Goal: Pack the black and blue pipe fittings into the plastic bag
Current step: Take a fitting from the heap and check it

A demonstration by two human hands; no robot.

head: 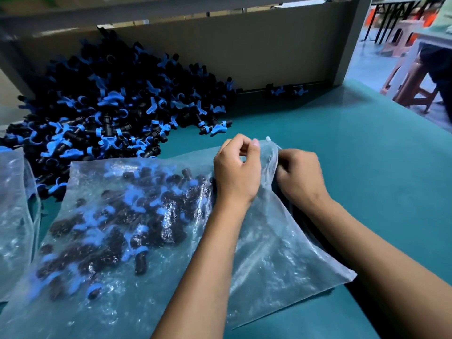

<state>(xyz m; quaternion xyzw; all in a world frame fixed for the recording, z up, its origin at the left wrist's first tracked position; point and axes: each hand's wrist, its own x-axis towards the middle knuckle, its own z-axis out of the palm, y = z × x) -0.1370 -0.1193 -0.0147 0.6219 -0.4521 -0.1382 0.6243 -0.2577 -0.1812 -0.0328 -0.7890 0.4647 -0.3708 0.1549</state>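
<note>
Pinching the mouth of the plastic bag [151,241] at twelve o'clock, our left hand [236,171] and right hand [299,176] each grasp its film. Black and blue pipe fittings [115,228] fill it toward nine o'clock; a loose pile [110,106] lies at eleven o'clock on the green table [367,155].

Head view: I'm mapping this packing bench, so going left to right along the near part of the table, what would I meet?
Second plastic bag at the left edge → plastic bag holding fittings → left hand → right hand, both pinching the bag's mouth → bare green table.
</note>
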